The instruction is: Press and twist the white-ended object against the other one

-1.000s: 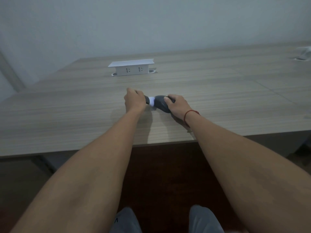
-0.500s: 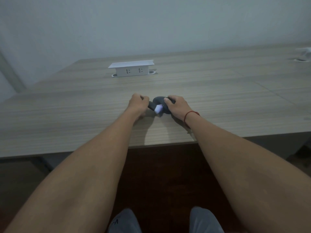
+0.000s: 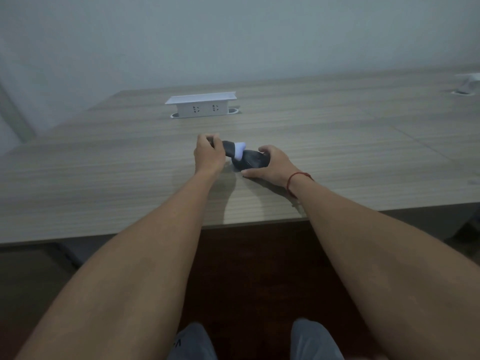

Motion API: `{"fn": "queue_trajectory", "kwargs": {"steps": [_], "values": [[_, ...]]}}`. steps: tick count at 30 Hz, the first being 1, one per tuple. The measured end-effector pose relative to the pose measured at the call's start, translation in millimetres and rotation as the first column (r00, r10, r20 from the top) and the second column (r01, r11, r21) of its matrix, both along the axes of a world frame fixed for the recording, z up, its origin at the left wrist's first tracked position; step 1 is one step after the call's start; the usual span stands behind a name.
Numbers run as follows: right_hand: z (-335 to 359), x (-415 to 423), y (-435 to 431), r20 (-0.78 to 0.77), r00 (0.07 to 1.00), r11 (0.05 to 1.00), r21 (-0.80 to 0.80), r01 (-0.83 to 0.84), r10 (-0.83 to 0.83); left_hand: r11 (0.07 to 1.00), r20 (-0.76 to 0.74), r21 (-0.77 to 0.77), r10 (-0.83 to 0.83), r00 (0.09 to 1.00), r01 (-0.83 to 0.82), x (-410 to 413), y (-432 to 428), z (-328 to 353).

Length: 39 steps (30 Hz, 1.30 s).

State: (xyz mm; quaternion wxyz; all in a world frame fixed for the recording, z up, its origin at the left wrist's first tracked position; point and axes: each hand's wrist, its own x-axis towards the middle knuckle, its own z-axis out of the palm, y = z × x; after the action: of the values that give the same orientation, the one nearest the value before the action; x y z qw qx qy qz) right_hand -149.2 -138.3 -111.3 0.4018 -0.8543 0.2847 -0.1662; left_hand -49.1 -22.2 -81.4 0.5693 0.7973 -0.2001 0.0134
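Left hand [image 3: 209,154] clamped on dark sock [image 3: 231,149], right hand [image 3: 271,165] gripping its rolled bundle [image 3: 250,162]: soft, light, best pinched at the cuff.

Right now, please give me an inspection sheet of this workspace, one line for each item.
Surface: wooden table, striped grain, near edge in view.
Job's things: dark grey sock with a white part, on the table between both hands.
Clutter: nothing seen close by.
Hands: left hand grips one end of the sock; right hand grips the bunched other end.
Cables: nothing seen.
Surroundings: white socket box raised from the table; pale wall; white object at far right, unclear.
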Motion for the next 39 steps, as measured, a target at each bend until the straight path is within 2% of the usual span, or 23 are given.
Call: {"fn": "queue_trajectory", "kwargs": {"steps": [3,7,10,12,14,16,18,21,24,27,29,31,33,36,39], "values": [[4.7,-6.1,-2.4,0.04,0.999,0.993,0.11,-0.036,0.032,0.998,0.01,0.053,-0.024,1.0,0.024,1.2,-3.5,0.7],[8.5,-7.2,-4.3,0.082,0.994,0.984,0.158,-0.083,0.071,0.989,0.015,0.091,0.119,0.993,-0.12,2.4,-0.9,10.1],[9.7,-4.0,-3.4,0.097,0.993,0.979,0.184,-0.087,0.07,1.0,0.08,0.02,-0.017,0.997,0.016,-5.4,-8.6,16.4],[10.1,-5.0,-2.8,0.139,0.99,0.967,0.248,-0.065,0.03,0.992,0.124,0.078,-0.108,0.986,0.099,-12.5,-15.8,14.7],[10.8,-8.3,-3.0,0.146,0.989,0.959,0.283,-0.034,-0.008,0.991,0.101,0.129,-0.043,0.994,0.03,-14.4,-15.8,8.8],[12.5,-10.3,-3.9,0.124,0.992,0.963,0.271,0.001,-0.035,0.986,0.012,0.129,0.101,0.995,-0.101,-11.3,-6.8,1.9],[14.4,-8.4,-3.8,0.077,0.996,0.964,0.265,0.025,-0.047,0.983,-0.051,0.059,0.177,0.983,-0.174,-2.4,2.3,-3.2],[11.8,0.1,5.4,0.013,0.995,0.982,0.161,0.095,-0.098,0.986,-0.06,-0.029,0.165,0.985,-0.167,3.8,8.3,1.0],[6.4,4.8,12.0,0.056,0.98,0.981,0.06,0.185,-0.188,0.993,-0.045,-0.048,0.11,0.993,-0.112,2.5,7.8,6.2],[10.0,1.0,7.4,0.123,0.986,0.971,0.225,0.085,-0.115,0.994,-0.023,0.035,0.106,0.994,-0.105,6.6,8.0,1.0],[13.5,-4.4,3.8,0.168,0.984,0.926,0.379,0.0,-0.068,0.981,-0.065,0.079,0.183,0.981,-0.177,12.9,11.9,-4.7],[14.8,-7.0,-0.6,0.178,0.983,0.908,0.417,-0.035,-0.044,0.969,-0.085,0.087,0.237,0.968,-0.23,15.8,15.4,-10.3],[15.2,-5.5,-4.0,0.154,0.987,0.937,0.35,-0.018,-0.038,0.976,-0.075,0.015,0.218,0.973,-0.218,14.2,14.9,-12.0],[12.2,-2.4,2.4,0.073,0.994,0.969,0.241,0.058,-0.078,0.991,-0.042,-0.079,0.104,0.994,-0.107,5.5,8.0,-8.3],[5.2,1.6,5.1,0.062,0.988,0.984,0.116,0.133,-0.141,0.999,0.003,-0.028,0.044,0.999,-0.044,3.3,4.2,-6.8]]}}
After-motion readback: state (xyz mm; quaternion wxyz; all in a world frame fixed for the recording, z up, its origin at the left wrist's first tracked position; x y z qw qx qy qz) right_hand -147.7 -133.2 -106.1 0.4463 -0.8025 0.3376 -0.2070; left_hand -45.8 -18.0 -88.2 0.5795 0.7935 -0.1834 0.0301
